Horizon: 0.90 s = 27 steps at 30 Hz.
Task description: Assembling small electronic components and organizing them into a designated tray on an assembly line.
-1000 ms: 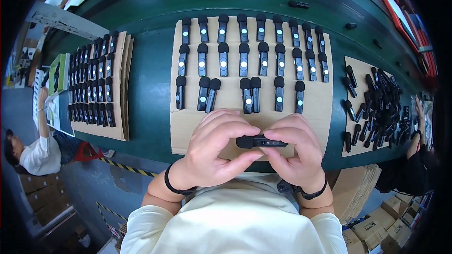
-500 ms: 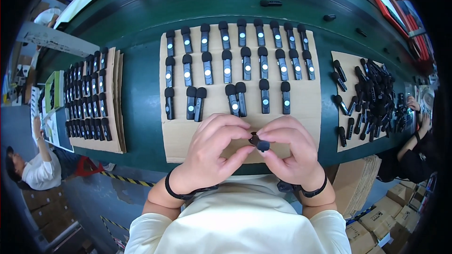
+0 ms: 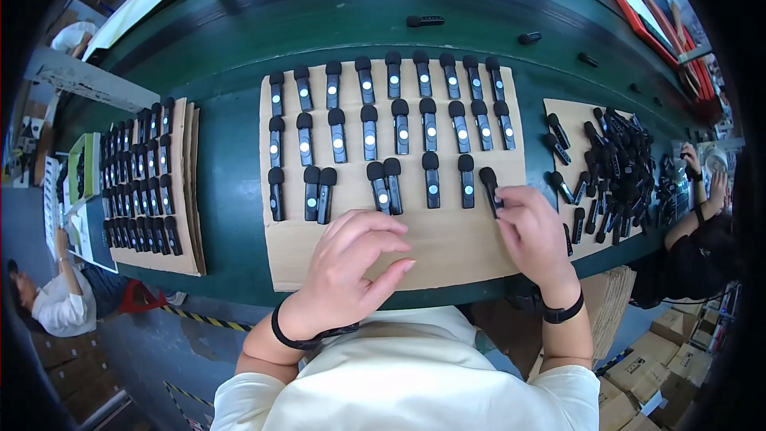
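Note:
Rows of small black microphones with foam caps, most bearing a round white sticker, lie on a cardboard sheet before me. At the right end of the nearest row, my right hand pinches the lower end of one microphone between thumb and fingers. Its foam cap points away from me, and the fingertips cover its bottom. My left hand hovers above the sheet's near part with thumb and fingers apart, holding nothing. Closest to it is a pair of microphones lying side by side.
To the right, a heap of microphones covers another cardboard sheet. Stacked cardboard with more rows stands at left. A few microphones lie on the green table beyond. A co-worker's hands show at far right; another person sits at left.
Both hands were together at a small dark piece; now they are apart. My right hand has moved right and laid a microphone at the row's end. My left hand has opened.

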{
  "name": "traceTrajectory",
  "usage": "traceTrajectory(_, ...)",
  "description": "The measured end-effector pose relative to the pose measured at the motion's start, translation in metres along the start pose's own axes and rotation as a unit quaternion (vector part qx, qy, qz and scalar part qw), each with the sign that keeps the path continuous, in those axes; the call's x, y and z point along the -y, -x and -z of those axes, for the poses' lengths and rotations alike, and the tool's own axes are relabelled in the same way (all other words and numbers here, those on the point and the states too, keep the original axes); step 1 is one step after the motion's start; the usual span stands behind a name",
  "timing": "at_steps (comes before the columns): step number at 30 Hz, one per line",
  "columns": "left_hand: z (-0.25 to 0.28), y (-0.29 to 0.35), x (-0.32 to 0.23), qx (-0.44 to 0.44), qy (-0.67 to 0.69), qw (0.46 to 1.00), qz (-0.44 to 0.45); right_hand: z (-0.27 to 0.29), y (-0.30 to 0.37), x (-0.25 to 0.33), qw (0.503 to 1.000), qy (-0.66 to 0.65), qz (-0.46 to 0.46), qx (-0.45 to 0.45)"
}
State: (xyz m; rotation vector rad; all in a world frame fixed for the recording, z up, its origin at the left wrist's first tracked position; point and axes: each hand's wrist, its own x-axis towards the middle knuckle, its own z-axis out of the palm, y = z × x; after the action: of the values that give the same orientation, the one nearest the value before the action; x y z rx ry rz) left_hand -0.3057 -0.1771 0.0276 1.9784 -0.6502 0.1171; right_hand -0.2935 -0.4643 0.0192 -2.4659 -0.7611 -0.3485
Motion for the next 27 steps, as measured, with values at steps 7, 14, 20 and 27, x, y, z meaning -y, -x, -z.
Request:
traceTrajectory(7, 0.003, -0.002, 0.0, 0.011, -0.003, 1.0, -0.003, 0.001, -0.006, 0.003, 0.999, 0.038, 0.012, 0.031)
traceTrajectory(14, 0.026, -0.01, -0.009, 0.033, 0.024, 0.999, -0.002, 0.005, -0.018, -0.003, 0.998, 0.056, 0.015, 0.031)
traceTrajectory(20, 0.086, -0.032, -0.02, 0.063, 0.011, 0.998, -0.023, 0.036, -0.027, -0.007, 0.996, 0.049, 0.0, 0.074)
traceTrajectory(27, 0.148, -0.079, 0.02, 0.064, 0.05, 0.992, 0.095, 0.059, -0.066, -0.056, 0.997, 0.052, -0.039, 0.042)
